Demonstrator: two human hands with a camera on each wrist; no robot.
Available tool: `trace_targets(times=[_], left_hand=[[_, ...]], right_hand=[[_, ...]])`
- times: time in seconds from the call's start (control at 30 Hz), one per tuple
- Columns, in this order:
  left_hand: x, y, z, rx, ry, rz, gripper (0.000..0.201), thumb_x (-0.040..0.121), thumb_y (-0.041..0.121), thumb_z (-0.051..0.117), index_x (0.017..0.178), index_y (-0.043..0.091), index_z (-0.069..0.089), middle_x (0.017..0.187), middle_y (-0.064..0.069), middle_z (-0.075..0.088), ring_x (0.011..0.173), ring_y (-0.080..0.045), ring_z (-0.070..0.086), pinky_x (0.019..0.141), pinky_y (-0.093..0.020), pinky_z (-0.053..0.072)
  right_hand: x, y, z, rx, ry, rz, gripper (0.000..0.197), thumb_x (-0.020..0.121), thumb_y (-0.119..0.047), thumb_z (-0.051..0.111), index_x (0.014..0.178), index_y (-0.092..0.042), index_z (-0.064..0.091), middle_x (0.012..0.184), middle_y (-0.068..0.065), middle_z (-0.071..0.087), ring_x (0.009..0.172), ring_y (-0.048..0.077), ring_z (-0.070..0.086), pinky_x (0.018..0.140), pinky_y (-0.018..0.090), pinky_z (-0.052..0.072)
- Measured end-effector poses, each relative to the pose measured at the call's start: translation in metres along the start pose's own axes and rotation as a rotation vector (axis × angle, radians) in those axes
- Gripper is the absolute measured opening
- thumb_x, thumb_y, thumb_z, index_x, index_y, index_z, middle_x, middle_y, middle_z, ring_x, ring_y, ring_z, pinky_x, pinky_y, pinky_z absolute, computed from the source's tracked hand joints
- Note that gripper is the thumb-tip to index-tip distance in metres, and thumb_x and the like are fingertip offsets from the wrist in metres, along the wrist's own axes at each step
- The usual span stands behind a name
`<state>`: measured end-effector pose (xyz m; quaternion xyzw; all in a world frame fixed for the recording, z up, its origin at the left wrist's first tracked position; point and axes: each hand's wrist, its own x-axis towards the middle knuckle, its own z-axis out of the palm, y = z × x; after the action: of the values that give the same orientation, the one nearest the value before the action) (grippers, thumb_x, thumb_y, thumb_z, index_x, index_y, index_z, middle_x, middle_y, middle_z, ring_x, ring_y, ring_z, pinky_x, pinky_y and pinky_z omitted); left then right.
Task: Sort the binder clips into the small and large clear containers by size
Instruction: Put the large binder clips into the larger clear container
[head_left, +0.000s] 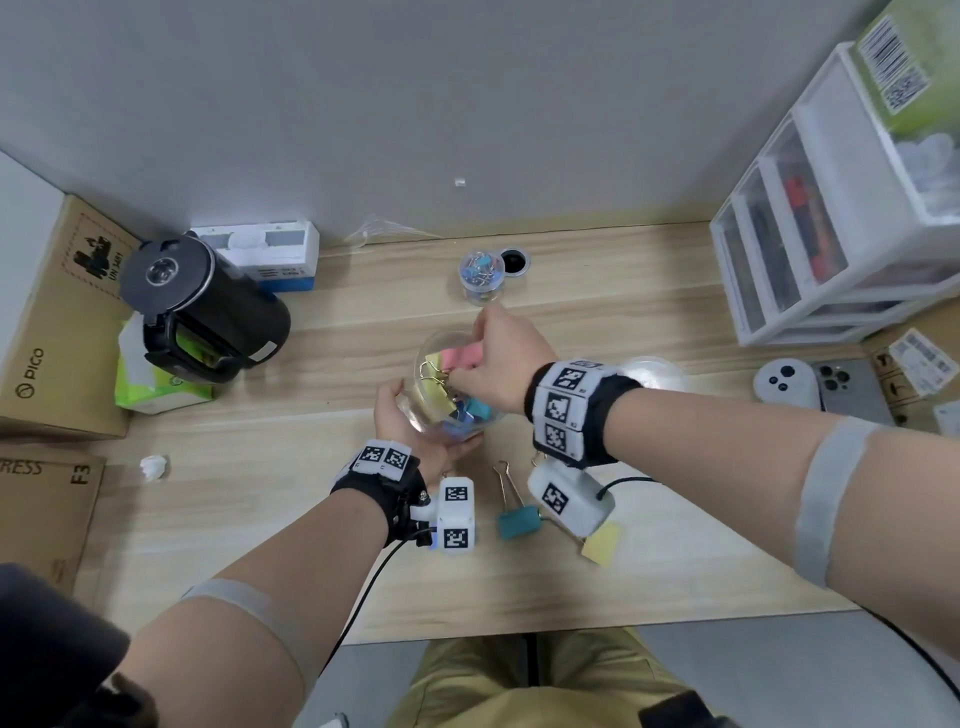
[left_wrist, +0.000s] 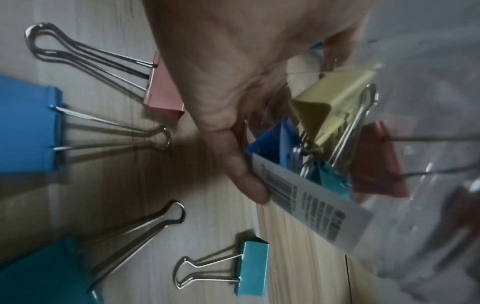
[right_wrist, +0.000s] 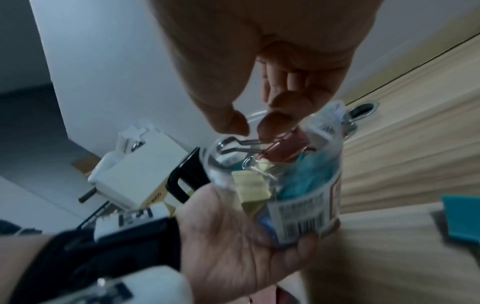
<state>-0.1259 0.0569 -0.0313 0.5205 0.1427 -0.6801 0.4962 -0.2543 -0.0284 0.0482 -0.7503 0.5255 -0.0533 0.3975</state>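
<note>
My left hand grips the large clear container, tilted with its mouth toward me. Inside lie yellow, blue and teal large clips. My right hand pinches the wire handles of a pink binder clip at the container's mouth. The small clear container, holding small clips, stands farther back. On the table near my wrists lie a teal clip and a yellow clip. The left wrist view shows more loose clips: pink, blue and a small teal one.
A black kettle and cardboard boxes stand at the left. At the right stands a white drawer unit. A clear lid, a controller and a phone lie right of my right wrist. A crumpled paper scrap lies front left.
</note>
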Motion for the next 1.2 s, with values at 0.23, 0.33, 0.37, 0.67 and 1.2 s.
trace_targets(times=[0.23,0.33,0.37,0.67,1.2], left_hand=[[0.003,-0.002,-0.005,-0.014,0.018,-0.009,0.07,0.086,0.06,0.045,0.131,0.011,0.064,0.129,-0.023,0.067,0.119,-0.045,0.061,0.104,-0.057,0.046],[0.001,0.0,-0.011,-0.015,0.022,-0.017,0.073,0.088,0.063,0.043,0.132,0.008,0.061,0.129,-0.025,0.065,0.117,-0.045,0.062,0.1,-0.055,0.049],[0.001,0.0,-0.013,-0.011,0.029,-0.013,0.072,0.089,0.063,0.042,0.131,0.008,0.061,0.128,-0.025,0.066,0.116,-0.045,0.062,0.098,-0.054,0.05],[0.002,0.002,-0.035,0.024,0.088,-0.009,0.071,0.087,0.062,0.044,0.132,0.009,0.061,0.127,-0.024,0.066,0.116,-0.046,0.063,0.089,-0.053,0.055],[-0.003,0.011,-0.031,0.037,0.069,0.015,0.07,0.089,0.061,0.041,0.13,0.008,0.062,0.129,-0.024,0.066,0.125,-0.044,0.059,0.101,-0.054,0.049]], right_hand=[[-0.003,0.005,0.014,-0.17,-0.039,-0.115,0.008,0.086,-0.027,0.056,0.091,-0.023,0.06,0.084,-0.003,0.066,0.079,0.021,0.063,0.066,0.031,0.052],[-0.002,0.021,-0.002,-0.135,0.093,-0.132,0.012,0.09,-0.037,0.056,0.092,-0.025,0.056,0.079,-0.009,0.062,0.071,0.013,0.057,0.057,0.025,0.04],[0.002,0.031,-0.007,-0.13,0.126,-0.098,0.011,0.089,-0.035,0.057,0.094,-0.025,0.056,0.081,-0.008,0.063,0.073,0.016,0.058,0.059,0.026,0.041],[0.001,0.12,0.013,-0.61,-0.362,0.03,0.075,0.079,-0.01,0.065,0.143,-0.036,0.033,0.129,0.008,0.041,0.112,0.028,0.047,0.084,0.037,0.05],[0.021,0.108,-0.025,-0.237,-0.005,-0.014,0.048,0.069,-0.043,0.077,0.109,-0.019,0.065,0.094,-0.003,0.06,0.083,0.018,0.06,0.075,0.035,0.053]])
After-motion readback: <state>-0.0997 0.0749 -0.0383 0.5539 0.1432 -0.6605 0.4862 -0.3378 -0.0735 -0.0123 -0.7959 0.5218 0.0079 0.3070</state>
